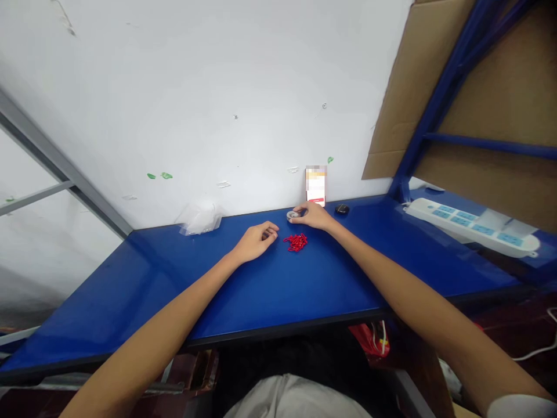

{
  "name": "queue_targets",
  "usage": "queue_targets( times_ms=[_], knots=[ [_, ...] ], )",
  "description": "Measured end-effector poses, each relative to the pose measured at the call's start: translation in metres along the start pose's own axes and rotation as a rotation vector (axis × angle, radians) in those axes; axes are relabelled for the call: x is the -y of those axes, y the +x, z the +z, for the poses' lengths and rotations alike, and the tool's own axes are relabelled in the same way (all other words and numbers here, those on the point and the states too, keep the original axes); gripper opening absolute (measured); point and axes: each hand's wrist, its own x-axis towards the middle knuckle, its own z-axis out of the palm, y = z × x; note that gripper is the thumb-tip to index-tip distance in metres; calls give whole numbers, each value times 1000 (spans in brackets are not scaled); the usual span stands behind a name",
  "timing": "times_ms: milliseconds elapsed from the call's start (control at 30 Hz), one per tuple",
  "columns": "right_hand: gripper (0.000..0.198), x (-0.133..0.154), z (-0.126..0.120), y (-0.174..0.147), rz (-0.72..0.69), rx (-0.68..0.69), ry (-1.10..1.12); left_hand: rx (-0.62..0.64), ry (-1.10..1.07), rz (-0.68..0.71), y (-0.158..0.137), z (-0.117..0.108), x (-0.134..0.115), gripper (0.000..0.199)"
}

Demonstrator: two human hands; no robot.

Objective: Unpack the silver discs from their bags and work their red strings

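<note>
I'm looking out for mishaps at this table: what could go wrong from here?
The upright phone stands just behind the right hand, so a nudge might topple it. The small red pieces lie in a loose pile beside the left hand, which could scatter them with a brush. The small pale roll might slip from the right hand's pinch.

A white sleeve [520, 406] shows on the right arm [404, 284] (only its edge is visible). Pale greyish, creased clothing [296, 399] covers the body. Left hand [255, 244] and right hand [315, 215] are bare.
</note>
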Motion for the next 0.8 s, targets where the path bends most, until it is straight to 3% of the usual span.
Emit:
queue_targets(
  times_ms=[100, 300, 533, 800],
  knots=[
    [53, 0, 0, 0, 4, 13, -2, 1, 1, -2, 0, 0, -1, 26],
    [30, 3, 0, 1, -75, 66, -97, 2, -2, 0, 0, 0, 0, 25],
    [28, 6, -1, 0, -78, 87, -119, 3, 2, 5, 0, 0, 2, 26],
    [34, 5, 4, -2, -88, -7, -121, 7, 4, -7, 0, -1, -1, 27]
  ],
)
